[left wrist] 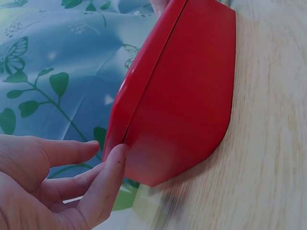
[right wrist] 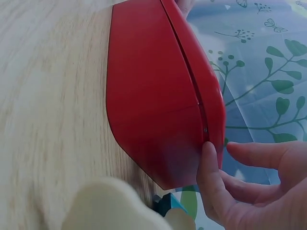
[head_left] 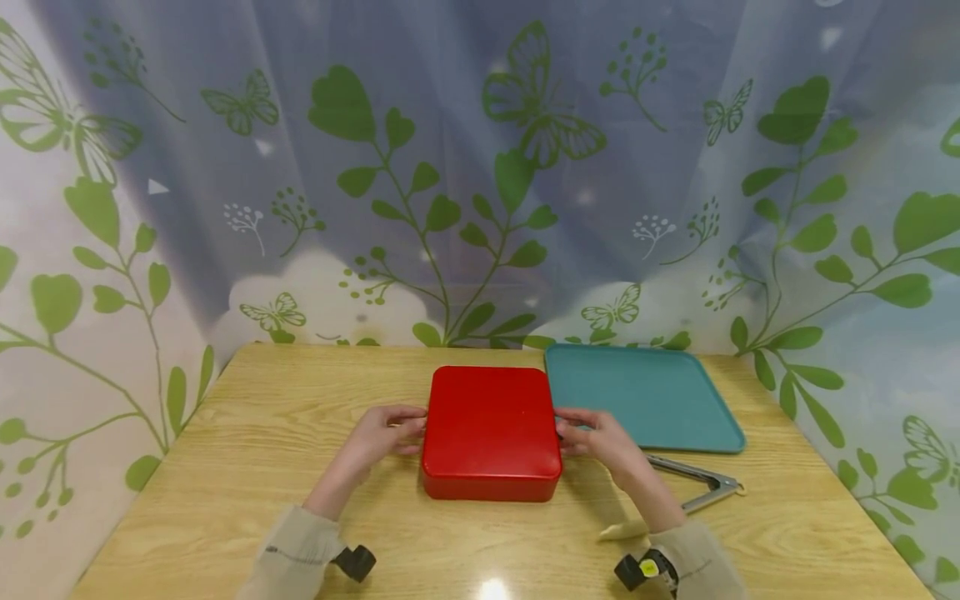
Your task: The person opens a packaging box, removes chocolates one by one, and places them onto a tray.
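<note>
A red square box, its lid (head_left: pixel 491 421) on top, stands on the wooden table. The box's body (left wrist: pixel 187 96) shows below a thin dark seam in both wrist views. On the left side my left hand (head_left: pixel 386 433) touches the box, with a fingertip right at the seam in the left wrist view. Across from it, my right hand (head_left: pixel 596 437) is at the right side, one fingertip against the lid's lower edge in the right wrist view. The fingers of both hands are extended and only slightly bent.
A teal tray (head_left: pixel 637 400) lies behind and to the right of the box. Metal tongs (head_left: pixel 712 485) with cream tips rest on the table (head_left: pixel 300 400), partly hidden under my right forearm. A patterned curtain (head_left: pixel 450 167) hangs behind the table.
</note>
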Motion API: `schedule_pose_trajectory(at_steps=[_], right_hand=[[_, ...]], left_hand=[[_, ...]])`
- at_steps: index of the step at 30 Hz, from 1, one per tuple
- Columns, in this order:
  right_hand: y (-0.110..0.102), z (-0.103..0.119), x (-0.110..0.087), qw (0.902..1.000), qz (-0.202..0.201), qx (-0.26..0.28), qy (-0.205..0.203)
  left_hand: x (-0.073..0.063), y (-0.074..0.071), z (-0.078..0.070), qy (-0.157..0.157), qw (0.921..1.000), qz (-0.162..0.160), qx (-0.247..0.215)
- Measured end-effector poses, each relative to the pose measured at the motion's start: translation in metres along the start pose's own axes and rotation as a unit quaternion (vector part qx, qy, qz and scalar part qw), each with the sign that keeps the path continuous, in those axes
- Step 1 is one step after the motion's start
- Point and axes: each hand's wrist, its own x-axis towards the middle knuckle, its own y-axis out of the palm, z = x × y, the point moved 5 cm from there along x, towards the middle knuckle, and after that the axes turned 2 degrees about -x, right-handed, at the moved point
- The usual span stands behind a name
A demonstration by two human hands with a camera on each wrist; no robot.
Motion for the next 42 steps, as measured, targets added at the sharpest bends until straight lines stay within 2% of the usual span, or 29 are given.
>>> schedule_pose_trajectory(at_steps=[12, 26, 35, 42], right_hand=[[0.006, 0.000, -0.001, 0.9995, -0.029, 0.003, 0.010], [0.009, 0.004, -0.004, 0.9994, -0.035, -0.002, -0.003], [0.008, 0.014, -0.007, 0.9984, -0.056, -0.012, -0.003], [0.006, 0.018, -0.008, 0.9986, -0.050, -0.008, -0.012]], left_hand=[[-0.001, 0.002, -0.001, 0.005, 0.9997, -0.019, 0.014], [-0.003, 0.004, -0.003, 0.011, 0.9983, -0.045, 0.037], [-0.006, 0.003, -0.015, 0.032, 0.9986, -0.034, 0.024], [-0.009, 0.003, -0.020, 0.033, 0.9992, -0.018, 0.016]])
